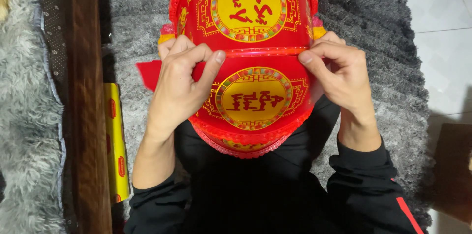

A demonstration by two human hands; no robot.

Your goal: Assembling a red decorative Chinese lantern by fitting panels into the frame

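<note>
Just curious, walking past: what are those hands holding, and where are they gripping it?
Both hands pinch a red and yellow folded paper lantern along its middle crease: left hand on its left side, right hand on its right.

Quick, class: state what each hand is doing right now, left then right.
Left hand: closed, pinching the left edge of the red and gold paper lantern.
Right hand: closed, pinching the lantern's right edge.

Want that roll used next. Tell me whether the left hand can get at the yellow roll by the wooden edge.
Probably yes: the yellow roll lies uncovered beside the left forearm, but the left hand is pinching the red lantern panel.
</note>
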